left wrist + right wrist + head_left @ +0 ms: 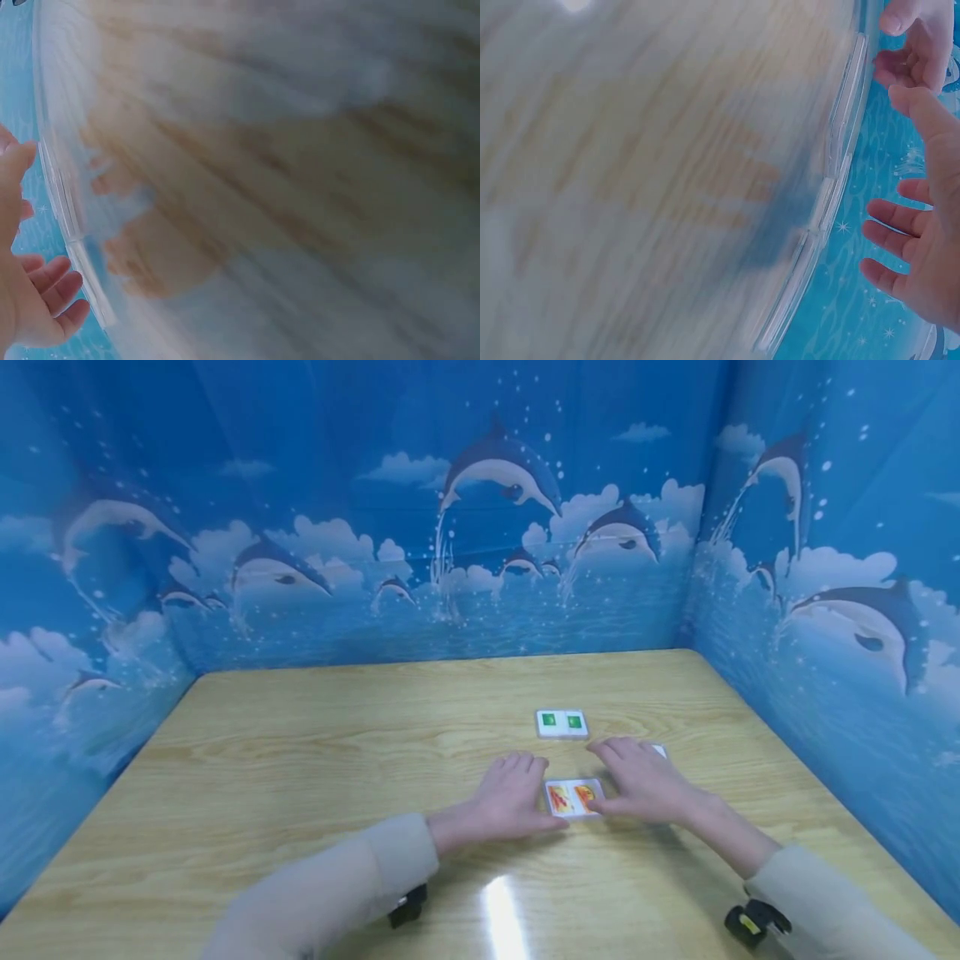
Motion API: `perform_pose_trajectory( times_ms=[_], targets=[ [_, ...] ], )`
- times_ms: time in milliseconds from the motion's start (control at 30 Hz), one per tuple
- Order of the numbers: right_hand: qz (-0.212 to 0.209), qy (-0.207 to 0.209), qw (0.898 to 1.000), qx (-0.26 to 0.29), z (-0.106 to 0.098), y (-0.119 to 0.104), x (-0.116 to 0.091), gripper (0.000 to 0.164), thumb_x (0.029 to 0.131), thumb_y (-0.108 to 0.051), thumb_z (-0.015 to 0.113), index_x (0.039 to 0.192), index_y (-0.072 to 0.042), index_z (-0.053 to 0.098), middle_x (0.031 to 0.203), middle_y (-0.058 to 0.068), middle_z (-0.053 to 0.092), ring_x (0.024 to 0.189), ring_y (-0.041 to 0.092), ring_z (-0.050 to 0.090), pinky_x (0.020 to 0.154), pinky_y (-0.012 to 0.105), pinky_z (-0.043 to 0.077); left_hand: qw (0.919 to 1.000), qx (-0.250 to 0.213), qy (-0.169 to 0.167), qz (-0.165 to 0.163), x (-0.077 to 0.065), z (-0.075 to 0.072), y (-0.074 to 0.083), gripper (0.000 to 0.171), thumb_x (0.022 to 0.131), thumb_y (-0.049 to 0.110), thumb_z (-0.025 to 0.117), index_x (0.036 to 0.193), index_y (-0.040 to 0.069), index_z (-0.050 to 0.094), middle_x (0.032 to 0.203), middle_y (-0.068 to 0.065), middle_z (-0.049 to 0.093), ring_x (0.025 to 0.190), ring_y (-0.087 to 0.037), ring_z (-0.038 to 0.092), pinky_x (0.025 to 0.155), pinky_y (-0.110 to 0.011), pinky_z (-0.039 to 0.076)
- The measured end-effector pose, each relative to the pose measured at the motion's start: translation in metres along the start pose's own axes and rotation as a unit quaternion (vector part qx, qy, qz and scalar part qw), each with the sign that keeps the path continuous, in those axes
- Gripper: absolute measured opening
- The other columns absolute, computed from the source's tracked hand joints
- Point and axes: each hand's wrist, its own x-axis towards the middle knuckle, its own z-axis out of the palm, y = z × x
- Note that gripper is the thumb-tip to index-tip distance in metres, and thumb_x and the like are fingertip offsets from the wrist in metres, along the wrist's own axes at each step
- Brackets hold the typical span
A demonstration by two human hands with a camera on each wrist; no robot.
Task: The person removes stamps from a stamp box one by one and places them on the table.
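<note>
A small card with two orange food-like pictures (561,799) lies flat on the wooden table (360,752) between the hands. The left hand (510,795) is at its left side, fingers spread and thumb near its lower edge. Over its right edge reaches the thumb of the right hand (643,781). Neither hand holds anything; contact with the card cannot be made out. Behind it lies a card with two green pictures (562,725). Another card (660,750) is mostly hidden by the right hand. The right wrist view shows the right hand (934,247) with fingers loosely extended.
A blue dolphin-printed curtain (420,527) rises behind the table and along both sides. Dark straps with small devices show at both sleeves. The glossy tabletop carries a bright light reflection (502,910). In the wrist views, clear card edges (847,105) look very thin.
</note>
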Motion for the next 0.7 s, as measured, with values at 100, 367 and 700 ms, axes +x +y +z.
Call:
perform_pose_trajectory(
  times_ms=[100, 367, 700],
  targets=[
    [0.007, -0.015, 1.0, 0.021, 0.0, -0.002, 0.0, 0.077, 0.072, -0.047, 0.073, 0.128, 0.0, 0.048, 0.122, 0.018, 0.053, 0.113, 0.035, 0.048, 0.09, 0.054, 0.039, 1.0, 0.0, -0.005, 0.003, 0.003, 0.002, 0.001, 0.084, 0.071, 0.067, 0.063, 0.129, 0.008, 0.046, 0.118, -0.006, 0.053, 0.109, -0.02, 0.048, 0.095, -0.037, 0.039],
    [0.005, -0.031, 0.998, 0.06, 0.004, -0.005, 0.001, 0.077, 0.067, -0.046, 0.076, 0.125, -0.002, 0.05, 0.118, 0.014, 0.055, 0.109, 0.031, 0.051, 0.09, 0.049, 0.041, 0.9996, 0.013, -0.021, 0.011, 0.007, 0.007, 0.0, 0.082, 0.07, 0.069, 0.061, 0.123, 0.008, 0.049, 0.109, -0.004, 0.052, 0.098, -0.017, 0.048, 0.089, -0.035, 0.04],
    [0.015, -0.066, 0.994, 0.086, 0.006, -0.006, 0.002, 0.076, 0.066, -0.044, 0.078, 0.124, -0.002, 0.051, 0.114, 0.009, 0.053, 0.1, 0.022, 0.051, 0.084, 0.042, 0.044, 0.9988, -0.003, -0.046, 0.018, 0.013, 0.005, -0.001, 0.077, 0.07, 0.069, 0.062, 0.116, 0.009, 0.051, 0.1, -0.001, 0.051, 0.088, -0.013, 0.046, 0.08, -0.028, 0.041]
  ],
)
